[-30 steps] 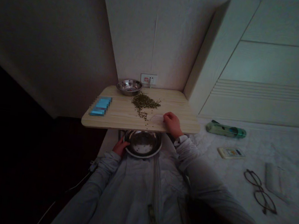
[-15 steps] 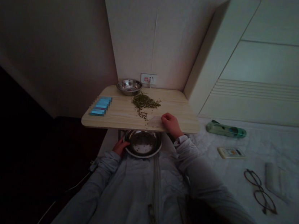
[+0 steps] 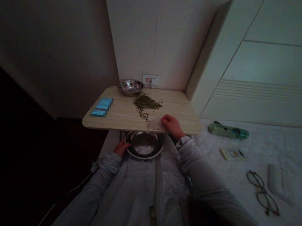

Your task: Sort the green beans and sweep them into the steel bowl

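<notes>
Below the table's front edge, my left hand (image 3: pixel 121 148) is closed on the left rim of a metal bowl (image 3: pixel 144 145) on my lap. A few small specks lie inside that bowl. My right hand (image 3: pixel 171 126) is closed above the front right of the small wooden table (image 3: pixel 117 121), pinching a thin, pale, see-through sheet (image 3: pixel 155 123). Left of the sheet a few loose green beans trail back to a spread pile of small green beans (image 3: pixel 146 102). A second metal bowl (image 3: pixel 130 87) stands behind the pile at the back left.
A phone with a blurred blue screen (image 3: pixel 102 107) lies at the table's left. On the bed at right are a green bottle (image 3: pixel 228 130), a white phone (image 3: pixel 234 154), eyeglasses (image 3: pixel 262 192) and a pale case (image 3: pixel 280 183). A wall socket (image 3: pixel 150 79) sits behind the table.
My right hand has shifted slightly to the left with the see-through sheet, closer to the loose beans. My left hand and the bowl stay in place.
</notes>
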### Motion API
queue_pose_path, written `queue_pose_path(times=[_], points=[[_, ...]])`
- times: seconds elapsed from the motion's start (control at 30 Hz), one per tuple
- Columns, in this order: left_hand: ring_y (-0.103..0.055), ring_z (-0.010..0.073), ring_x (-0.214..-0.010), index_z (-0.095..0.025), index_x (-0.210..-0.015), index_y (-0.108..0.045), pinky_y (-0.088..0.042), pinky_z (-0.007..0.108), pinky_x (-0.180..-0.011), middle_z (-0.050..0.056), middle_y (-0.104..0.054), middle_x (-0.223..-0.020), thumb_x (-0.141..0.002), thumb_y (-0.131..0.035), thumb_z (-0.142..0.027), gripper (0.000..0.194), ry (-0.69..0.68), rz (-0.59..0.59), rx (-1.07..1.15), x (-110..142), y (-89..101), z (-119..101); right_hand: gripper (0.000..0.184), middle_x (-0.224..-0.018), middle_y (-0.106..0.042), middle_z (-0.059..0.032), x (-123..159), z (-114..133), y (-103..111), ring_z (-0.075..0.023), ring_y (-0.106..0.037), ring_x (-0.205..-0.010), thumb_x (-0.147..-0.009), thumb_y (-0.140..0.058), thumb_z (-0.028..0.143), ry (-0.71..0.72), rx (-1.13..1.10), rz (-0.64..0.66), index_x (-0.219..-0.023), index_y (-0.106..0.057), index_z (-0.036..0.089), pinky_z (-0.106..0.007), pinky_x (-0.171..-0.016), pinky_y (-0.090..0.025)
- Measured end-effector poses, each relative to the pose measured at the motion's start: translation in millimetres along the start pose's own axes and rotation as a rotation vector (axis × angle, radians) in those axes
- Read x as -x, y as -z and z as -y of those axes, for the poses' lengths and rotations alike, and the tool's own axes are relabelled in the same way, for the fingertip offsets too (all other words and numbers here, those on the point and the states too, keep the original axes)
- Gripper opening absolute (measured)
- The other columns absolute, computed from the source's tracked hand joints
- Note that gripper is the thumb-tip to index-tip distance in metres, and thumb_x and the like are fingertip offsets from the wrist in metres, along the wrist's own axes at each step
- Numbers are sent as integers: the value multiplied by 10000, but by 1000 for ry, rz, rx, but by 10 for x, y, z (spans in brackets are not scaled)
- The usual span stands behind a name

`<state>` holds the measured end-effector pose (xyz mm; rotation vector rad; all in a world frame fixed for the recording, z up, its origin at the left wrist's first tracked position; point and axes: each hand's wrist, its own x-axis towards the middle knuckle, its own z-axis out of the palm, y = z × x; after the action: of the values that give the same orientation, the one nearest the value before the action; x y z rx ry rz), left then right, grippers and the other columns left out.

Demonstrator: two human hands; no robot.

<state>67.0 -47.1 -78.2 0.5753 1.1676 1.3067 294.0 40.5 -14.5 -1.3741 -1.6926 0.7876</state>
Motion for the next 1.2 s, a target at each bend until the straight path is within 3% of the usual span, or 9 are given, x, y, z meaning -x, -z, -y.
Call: queue_pose_path(times=[0.4, 0.63, 1.03, 1.2], points=[[-604, 236, -806, -153, -899, -625, -431, 338, -776, 16, -659, -710, -443, -649, -155, 457, -13, 45, 7, -48, 56, 43, 158, -578, -562, 19, 5, -3, 1, -107, -476, -570, -645, -462, 246, -6, -23, 57, -696, -584, 161, -239, -590, -352], [-595, 240, -807, -155, -916, -625, -424, 334, -764, 15, -649, -679, -410, -654, -174, 507, -5, 33, -15, -68, 42, 38, 156, -586, -566, 25, -23, -55, -10, -97, -466, -566, -645, -477, 258, 9, -10, 50, -703, -582, 158, -222, -560, -332], [-602, 218, -786, -154, -850, -631, -428, 315, -746, 12, -660, -718, -425, -648, -155, 425, -16, 12, -29, -75, 69, 50, 132, -592, -573, 26, -25, -73, -5, -99, -473, -567, -648, -485, 251, 27, -36, 82, -688, -575, 163, -225, -559, -332], [-604, 217, -755, -133, -865, -634, -437, 307, -713, 19, -658, -693, -426, -648, -153, 440, -9, 16, -33, -48, 39, 18, 119, -570, -561, 29, -33, -43, -6, -101, -473, -559, -646, -474, 235, -15, -71, 8, -683, -559, 162, -231, -569, -337]])
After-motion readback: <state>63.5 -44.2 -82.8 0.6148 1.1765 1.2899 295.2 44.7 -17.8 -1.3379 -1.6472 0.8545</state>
